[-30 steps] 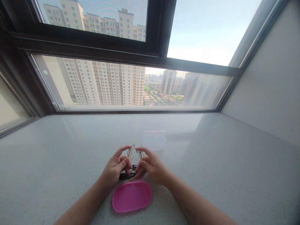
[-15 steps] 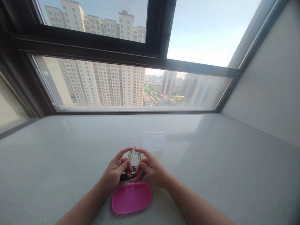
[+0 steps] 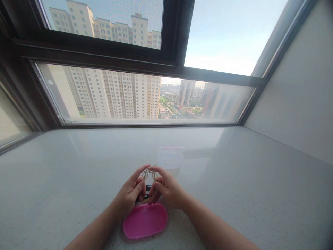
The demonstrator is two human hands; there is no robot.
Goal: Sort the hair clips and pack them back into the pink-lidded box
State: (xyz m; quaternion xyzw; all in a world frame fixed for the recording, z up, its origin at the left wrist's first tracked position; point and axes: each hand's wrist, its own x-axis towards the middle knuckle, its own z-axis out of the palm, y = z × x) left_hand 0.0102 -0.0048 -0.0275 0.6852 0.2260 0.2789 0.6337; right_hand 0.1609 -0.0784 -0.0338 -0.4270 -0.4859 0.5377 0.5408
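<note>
My left hand [image 3: 130, 191] pinches a thin gold hair clip [image 3: 145, 174] between thumb and index finger, its looped outline pointing up. A second gold hair clip [image 3: 155, 175] is gripped the same way by my right hand [image 3: 167, 187]. The tips of both index fingers nearly meet above the two clips; whether the clips touch is too small to tell. Beneath the hands lie dark hair clips [image 3: 148, 188], partly hidden by fingers. Close below the hands, a shallow pink tray [image 3: 145, 222] rests on the speckled white surface.
Beyond my hands, a clear plastic bag [image 3: 170, 158] with a pink strip lies flat on the pale sill [image 3: 234, 180]. A dark window frame [image 3: 117, 64] rises at the back, and a white wall [image 3: 293, 104] borders the right side.
My left hand has tilted slightly and come a little closer to my right, covering more of the dark clips. Both gold clips stay held. The view has shifted very slightly.
</note>
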